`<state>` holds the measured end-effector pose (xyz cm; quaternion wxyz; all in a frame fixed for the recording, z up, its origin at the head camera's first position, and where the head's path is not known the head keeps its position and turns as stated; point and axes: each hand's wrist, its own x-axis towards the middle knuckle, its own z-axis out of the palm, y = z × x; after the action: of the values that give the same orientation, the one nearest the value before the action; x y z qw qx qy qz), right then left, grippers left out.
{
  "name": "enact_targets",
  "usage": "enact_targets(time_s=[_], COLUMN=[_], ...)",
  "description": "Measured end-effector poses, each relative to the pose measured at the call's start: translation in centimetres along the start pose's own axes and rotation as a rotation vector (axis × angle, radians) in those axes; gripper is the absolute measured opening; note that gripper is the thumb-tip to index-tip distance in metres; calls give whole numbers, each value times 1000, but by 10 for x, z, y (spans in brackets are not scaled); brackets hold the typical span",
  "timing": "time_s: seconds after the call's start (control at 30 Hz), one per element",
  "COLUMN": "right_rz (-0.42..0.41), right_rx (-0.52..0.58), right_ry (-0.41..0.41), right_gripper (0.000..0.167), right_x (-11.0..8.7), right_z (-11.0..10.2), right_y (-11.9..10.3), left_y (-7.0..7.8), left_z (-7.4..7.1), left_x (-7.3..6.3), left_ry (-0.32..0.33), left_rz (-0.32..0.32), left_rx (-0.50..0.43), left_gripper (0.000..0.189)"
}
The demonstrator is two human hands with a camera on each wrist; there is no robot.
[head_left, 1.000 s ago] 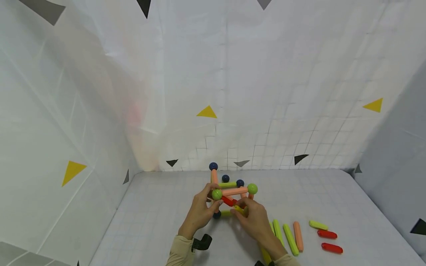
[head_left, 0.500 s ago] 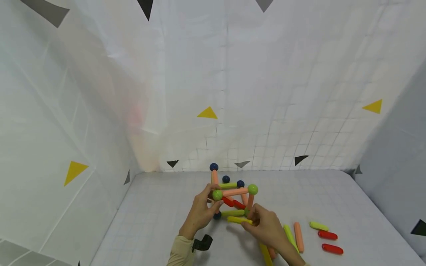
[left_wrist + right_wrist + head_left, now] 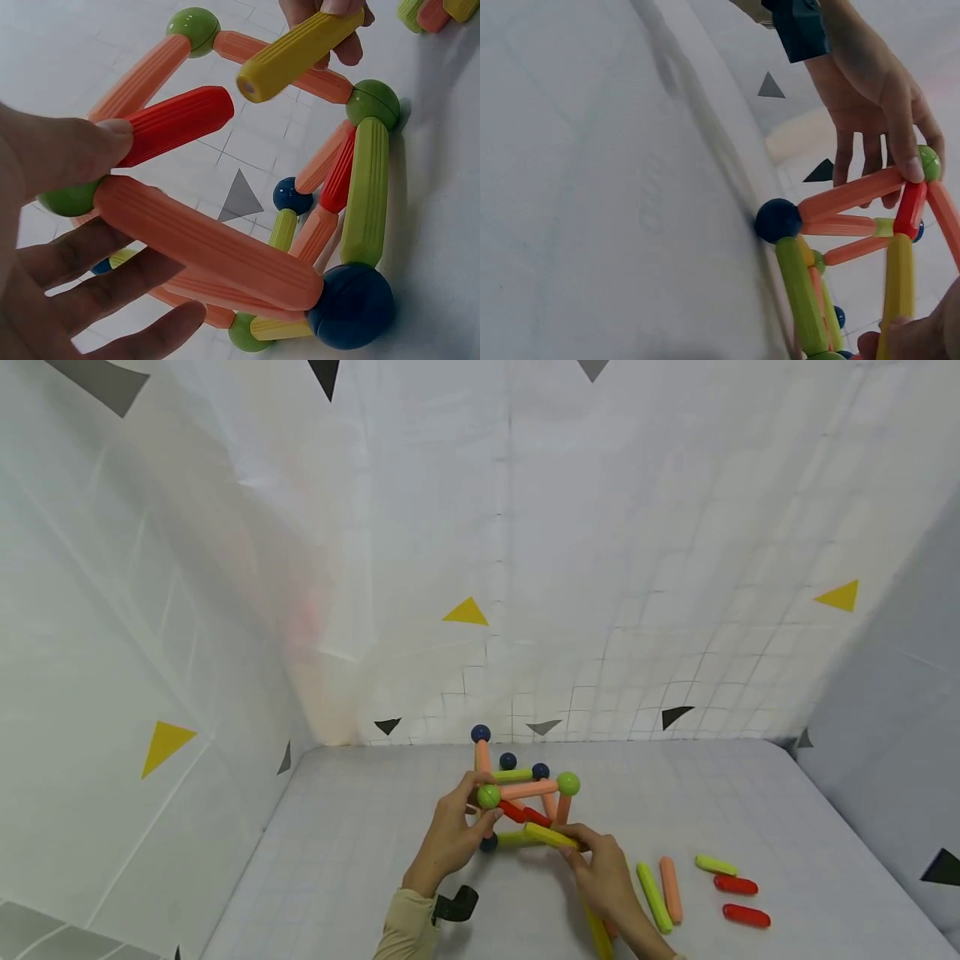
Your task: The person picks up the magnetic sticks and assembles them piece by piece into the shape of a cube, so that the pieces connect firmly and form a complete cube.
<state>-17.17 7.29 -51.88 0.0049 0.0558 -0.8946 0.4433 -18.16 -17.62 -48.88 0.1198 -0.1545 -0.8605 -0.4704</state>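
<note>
The left hand (image 3: 451,835) clasps a corner of the frame (image 3: 210,243), thumb pressed on a red stick (image 3: 178,126), apparently steadying both. At the frame's near side, the right hand (image 3: 604,870) grips a yellow stick (image 3: 300,56), leaving one end exposed, probably for joining.

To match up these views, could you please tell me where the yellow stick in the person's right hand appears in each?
Head: yellow stick low, just right of centre.
Left wrist: yellow stick at top, right of centre.
Right wrist: yellow stick at lower right.
Shared landmark: green ball by the left hand.
</note>
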Motion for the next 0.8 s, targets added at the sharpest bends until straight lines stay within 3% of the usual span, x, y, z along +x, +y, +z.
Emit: enact_targets(time_s=[0.33,0.6,0.8], right_rz=[-36,-137,-255], right_rx=[-32,-262,-313], right_ry=[72,177,250], right_gripper=[23,33,35], right_x=[4,9,14], right_z=[21,31,34], right_y=[1,-5,-4], left_y=[-1,-3,-2], left_z=[0,-1,-1], left_x=[-1,-1,-1], left_ry=[-7,8,-2], left_rz=[10,23,16], left_rx=[11,21,10], left_gripper=[41,40,41])
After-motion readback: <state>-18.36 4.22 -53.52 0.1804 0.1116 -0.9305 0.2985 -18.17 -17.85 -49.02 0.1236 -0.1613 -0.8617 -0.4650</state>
